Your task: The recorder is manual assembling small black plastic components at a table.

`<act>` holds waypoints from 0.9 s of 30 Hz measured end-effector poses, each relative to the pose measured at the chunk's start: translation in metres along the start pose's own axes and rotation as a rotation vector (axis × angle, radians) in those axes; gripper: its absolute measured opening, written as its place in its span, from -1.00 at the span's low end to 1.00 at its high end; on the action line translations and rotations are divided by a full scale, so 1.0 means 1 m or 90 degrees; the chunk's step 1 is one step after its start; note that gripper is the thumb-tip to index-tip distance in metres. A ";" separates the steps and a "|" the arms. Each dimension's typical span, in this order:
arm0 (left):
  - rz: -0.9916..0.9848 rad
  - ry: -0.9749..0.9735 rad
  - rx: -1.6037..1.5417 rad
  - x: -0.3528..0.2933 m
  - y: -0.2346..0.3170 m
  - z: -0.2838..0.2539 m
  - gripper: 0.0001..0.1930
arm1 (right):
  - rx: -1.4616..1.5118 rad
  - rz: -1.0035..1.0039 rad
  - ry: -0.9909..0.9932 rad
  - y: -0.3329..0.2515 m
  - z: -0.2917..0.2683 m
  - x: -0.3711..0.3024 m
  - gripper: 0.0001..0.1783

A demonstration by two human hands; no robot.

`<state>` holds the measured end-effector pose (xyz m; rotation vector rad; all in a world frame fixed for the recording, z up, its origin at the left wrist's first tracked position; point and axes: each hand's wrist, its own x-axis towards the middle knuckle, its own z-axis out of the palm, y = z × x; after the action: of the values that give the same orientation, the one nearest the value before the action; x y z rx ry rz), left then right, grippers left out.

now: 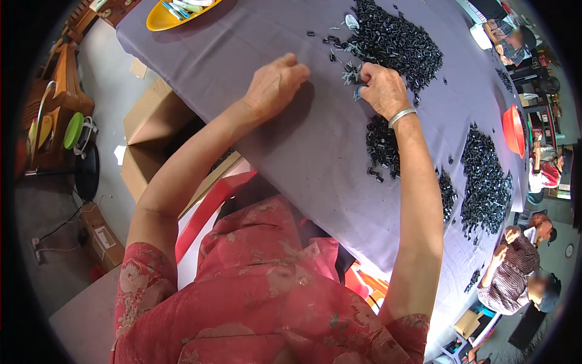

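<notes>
My left hand (274,87) hovers over the grey-purple cloth with its fingers curled together; what they hold, if anything, is hidden. Farther right, my right hand (384,91) has its fingers pinched at the edge of a large heap of small black plastic parts (400,45). Something blue (359,92) shows at its thumb. Right beside those fingertips lie grey branching pieces (350,74), and I cannot tell whether one is in the pinch. A smaller pile of black parts (381,145) lies beside my right wrist, partly hidden by the forearm.
At the far left of the cloth-covered table (242,36) stands a yellow dish (159,19) with pale and blue items. Another black heap (482,182) and a red bowl (513,130) are on the right. An open cardboard box (145,118) stands left of the table. Other people sit along the right.
</notes>
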<state>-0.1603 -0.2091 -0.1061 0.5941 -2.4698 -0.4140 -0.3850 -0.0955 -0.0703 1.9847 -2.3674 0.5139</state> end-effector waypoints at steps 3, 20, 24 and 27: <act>0.081 -0.028 -0.108 -0.006 0.032 0.010 -0.86 | 0.051 -0.008 0.028 0.013 0.008 -0.001 -0.84; 0.121 0.012 -0.387 -0.018 0.113 0.046 -0.85 | 0.331 0.118 -0.002 0.018 -0.052 -0.060 -0.69; 0.077 -0.009 -0.325 -0.027 0.087 0.021 -0.84 | 0.351 0.015 0.082 0.008 -0.017 -0.028 -0.59; 0.016 0.009 -0.293 -0.035 0.068 0.009 -0.85 | 0.194 -0.069 0.111 0.000 0.002 -0.003 -0.63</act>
<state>-0.1614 -0.1324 -0.1013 0.3704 -2.2540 -0.9283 -0.3840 -0.0935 -0.0725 2.0655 -2.1707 1.0497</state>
